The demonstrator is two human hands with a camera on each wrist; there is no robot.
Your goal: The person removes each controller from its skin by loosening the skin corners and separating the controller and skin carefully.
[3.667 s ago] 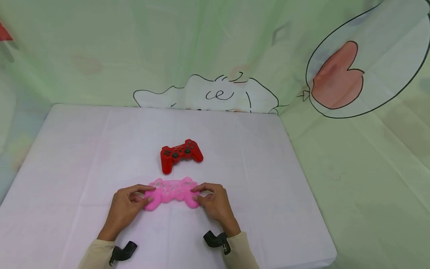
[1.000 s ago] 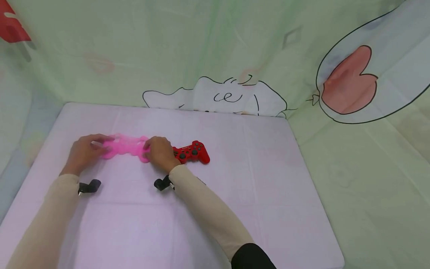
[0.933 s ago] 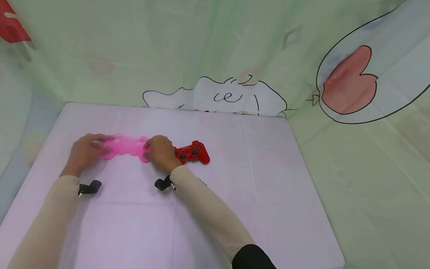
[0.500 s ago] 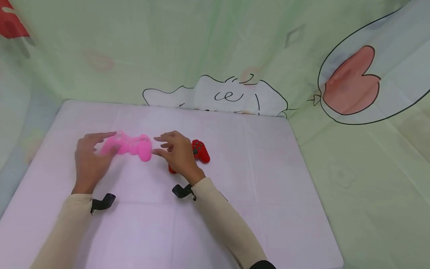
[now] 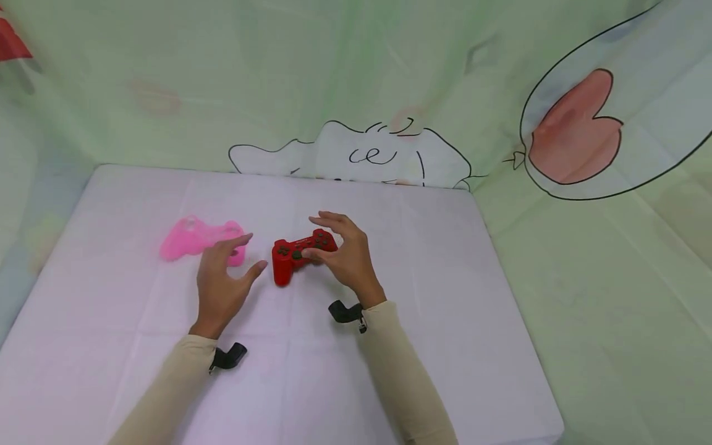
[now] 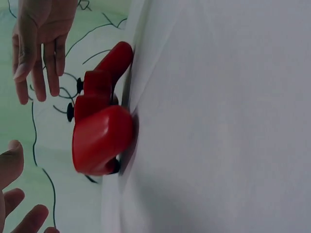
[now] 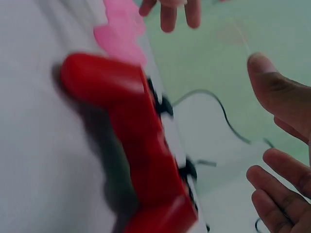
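Observation:
A red game controller (image 5: 285,262) lies on the white-covered table, its thumbsticks facing up. My right hand (image 5: 350,256) hovers over its right end, thumb and fingers spread, holding nothing. To the controller's left is my left hand (image 5: 219,284), also spread wide with nothing in it. Behind that hand, a pink controller-shaped silicone cover (image 5: 191,238) rests on the cloth, its right end partly hidden by the fingers. In the left wrist view the red controller (image 6: 102,141) sits between both hands. From the right wrist, the pink cover (image 7: 119,39) shows beyond the red controller (image 7: 150,145).
The white cloth (image 5: 311,383) covers the tabletop up to its back edge. Behind and to the right hangs a green curtain (image 5: 250,74) with printed line drawings and a heart. A small black camera mount (image 5: 345,312) juts from each wrist.
The pink cover was carried from the front to the back left, left of the red controller, and let go. Both hands have since moved right, to either side of the red controller.

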